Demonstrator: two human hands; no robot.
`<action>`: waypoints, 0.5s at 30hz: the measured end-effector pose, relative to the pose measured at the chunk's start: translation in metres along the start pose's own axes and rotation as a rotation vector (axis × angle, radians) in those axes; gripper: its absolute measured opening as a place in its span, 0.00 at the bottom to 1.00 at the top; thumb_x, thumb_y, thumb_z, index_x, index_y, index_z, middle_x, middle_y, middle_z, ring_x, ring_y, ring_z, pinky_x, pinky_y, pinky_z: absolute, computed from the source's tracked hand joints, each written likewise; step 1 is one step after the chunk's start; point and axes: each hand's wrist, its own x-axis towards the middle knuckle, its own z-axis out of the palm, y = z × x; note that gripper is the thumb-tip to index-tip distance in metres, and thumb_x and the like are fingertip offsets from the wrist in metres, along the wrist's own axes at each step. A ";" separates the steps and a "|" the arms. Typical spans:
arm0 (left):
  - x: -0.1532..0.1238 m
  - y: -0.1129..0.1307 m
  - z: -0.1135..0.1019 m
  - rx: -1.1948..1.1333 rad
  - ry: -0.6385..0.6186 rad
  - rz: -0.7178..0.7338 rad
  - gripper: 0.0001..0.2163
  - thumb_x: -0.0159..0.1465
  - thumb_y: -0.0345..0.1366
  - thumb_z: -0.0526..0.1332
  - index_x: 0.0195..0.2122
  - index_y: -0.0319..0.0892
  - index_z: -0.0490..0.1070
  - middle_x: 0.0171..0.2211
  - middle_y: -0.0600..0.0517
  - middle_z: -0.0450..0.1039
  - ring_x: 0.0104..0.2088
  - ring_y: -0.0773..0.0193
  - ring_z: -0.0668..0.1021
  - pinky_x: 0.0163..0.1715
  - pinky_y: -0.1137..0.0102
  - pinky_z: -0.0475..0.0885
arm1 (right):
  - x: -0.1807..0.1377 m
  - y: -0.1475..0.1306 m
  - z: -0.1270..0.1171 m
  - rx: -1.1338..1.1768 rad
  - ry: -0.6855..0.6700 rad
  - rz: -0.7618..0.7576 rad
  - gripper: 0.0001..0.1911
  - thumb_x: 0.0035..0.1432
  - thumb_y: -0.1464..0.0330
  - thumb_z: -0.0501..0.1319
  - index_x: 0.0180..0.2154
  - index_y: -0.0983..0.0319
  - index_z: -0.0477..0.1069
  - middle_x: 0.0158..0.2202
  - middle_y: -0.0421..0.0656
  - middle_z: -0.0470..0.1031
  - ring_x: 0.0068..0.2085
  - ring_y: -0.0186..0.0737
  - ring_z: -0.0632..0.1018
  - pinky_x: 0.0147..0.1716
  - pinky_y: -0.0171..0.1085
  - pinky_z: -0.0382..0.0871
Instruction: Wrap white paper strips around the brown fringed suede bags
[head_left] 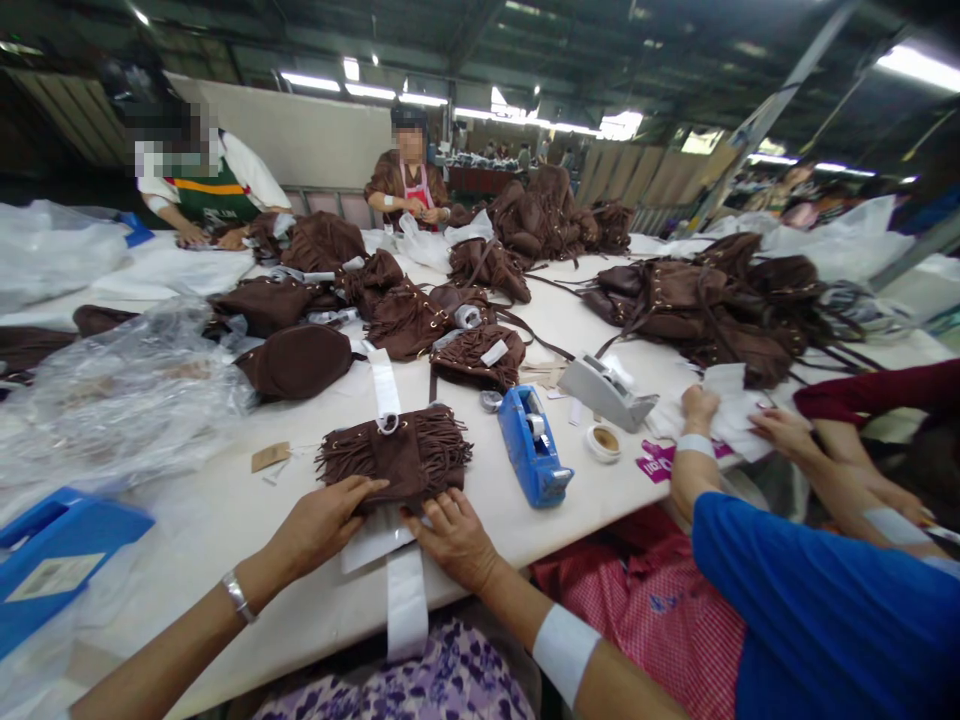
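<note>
Dk roof [450, 40], lit tubes [310, 82] — pale partition [300, 130] at bk — wht table [322, 620].

A white table [600, 492] holds a fringed bag [397, 450], other brown bags [701, 292], blue dispenser [525, 450], grey dispenser [602, 392], clear plastic [135, 395].

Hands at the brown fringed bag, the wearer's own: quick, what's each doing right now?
Left hand: fingers on the near edge of the brown fringed bag; can't tell if gripping.
Right hand: fingers at its near right edge; grip unclear.
</note>
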 end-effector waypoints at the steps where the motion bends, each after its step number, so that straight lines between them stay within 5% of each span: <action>1: -0.002 0.002 0.003 0.041 0.016 -0.002 0.26 0.60 0.27 0.54 0.60 0.52 0.66 0.56 0.50 0.72 0.50 0.58 0.78 0.50 0.63 0.74 | 0.000 0.000 0.000 0.001 -0.003 0.001 0.18 0.67 0.68 0.56 0.57 0.55 0.67 0.48 0.48 0.72 0.50 0.46 0.69 0.56 0.52 0.63; 9: -0.020 0.013 0.036 0.341 0.127 0.047 0.27 0.63 0.25 0.54 0.64 0.47 0.61 0.58 0.42 0.69 0.51 0.54 0.76 0.48 0.60 0.75 | 0.002 -0.001 0.003 -0.017 -0.071 0.046 0.10 0.66 0.67 0.57 0.48 0.56 0.72 0.39 0.45 0.71 0.42 0.46 0.69 0.46 0.48 0.65; 15: -0.030 0.029 0.063 0.439 0.217 0.006 0.34 0.63 0.45 0.62 0.66 0.34 0.56 0.65 0.33 0.59 0.59 0.41 0.69 0.57 0.51 0.68 | 0.005 -0.003 0.007 -0.020 -0.104 0.071 0.06 0.64 0.69 0.59 0.42 0.58 0.74 0.39 0.47 0.71 0.42 0.47 0.69 0.41 0.46 0.65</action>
